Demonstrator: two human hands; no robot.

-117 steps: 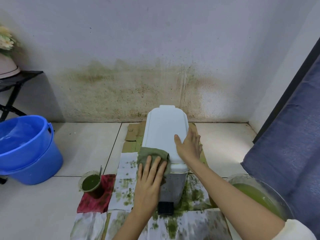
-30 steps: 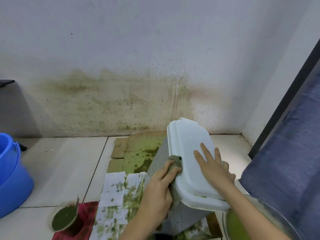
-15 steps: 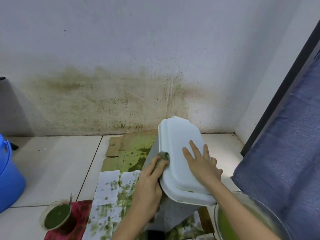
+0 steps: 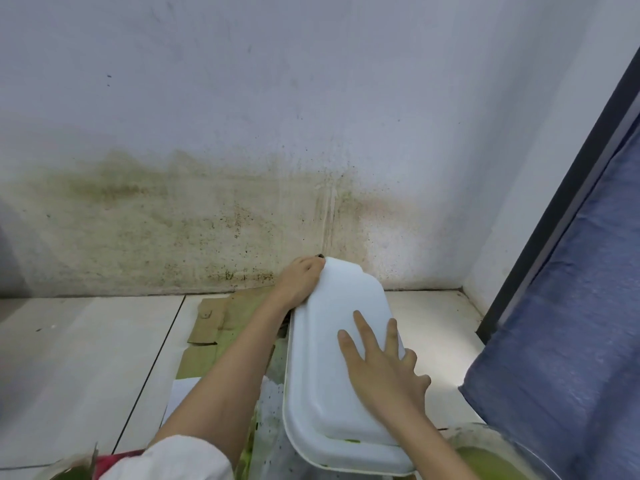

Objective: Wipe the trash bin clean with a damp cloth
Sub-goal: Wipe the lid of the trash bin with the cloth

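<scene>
Two bare hands work on one white trash bin (image 4: 332,368) that stands on the floor near the stained wall (image 4: 207,216), right of centre in the view. At the near left edge a small cup of green liquid (image 4: 74,472) sits on a red cloth (image 4: 117,459), both cut off by the frame. Right of them, flattened cardboard (image 4: 211,323) and white paper sheets (image 4: 183,393) speckled with green lie on the pale floor tiles (image 4: 86,341). The left hand (image 4: 300,284), its arm stretched forward out of a white sleeve (image 4: 173,459), reaches to the far left corner of the bin's lid, fingers curled over the far edge; the fingertips are hidden behind the lid, and whether they hold the damp cloth cannot be told, though a small dark bit shows at the rim beside them. The bin's grey side, spattered with green, shows below the lid. The right hand (image 4: 384,368) lies flat on the lid's top, fingers spread and straight, pressing down. At the near right, a clear bowl of green liquid (image 4: 485,455) stands just beside the bin, and a blue curtain (image 4: 571,323) hangs further right.
</scene>
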